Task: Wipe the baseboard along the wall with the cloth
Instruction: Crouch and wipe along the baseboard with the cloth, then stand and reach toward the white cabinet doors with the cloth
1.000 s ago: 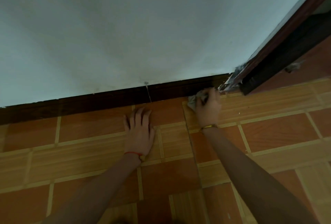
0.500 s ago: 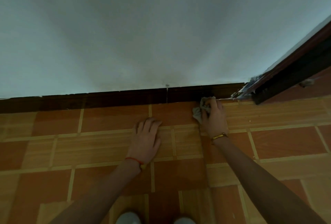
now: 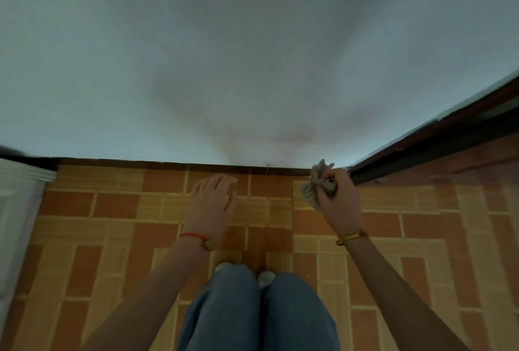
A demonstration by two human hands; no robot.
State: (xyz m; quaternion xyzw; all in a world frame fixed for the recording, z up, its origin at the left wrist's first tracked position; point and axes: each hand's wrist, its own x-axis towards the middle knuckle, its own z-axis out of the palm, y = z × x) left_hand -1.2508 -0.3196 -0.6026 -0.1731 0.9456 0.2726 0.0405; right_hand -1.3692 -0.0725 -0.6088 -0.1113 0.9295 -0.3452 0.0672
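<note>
Both hands lifted, right hand (image 3: pixel 338 199) gripping cloth (image 3: pixel 316 185)

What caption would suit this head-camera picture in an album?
Crouched on a tiled floor, the right hand grips a crumpled cloth by the dark baseboard; left hand open.

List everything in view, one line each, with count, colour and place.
cloth: one, grey, bunched in the right hand near the baseboard's right end
baseboard: one, dark brown, along the wall's foot
wall: one, pale blue-grey, upper half
floor: one, orange and tan tiles, lower half
door frame: one, dark brown, right
white object: one, left edge, unclear
bracelets: red left wrist, gold right wrist
left hand: open, over the floor
right hand: grips cloth
knees: two, blue jeans, bottom centre
</note>
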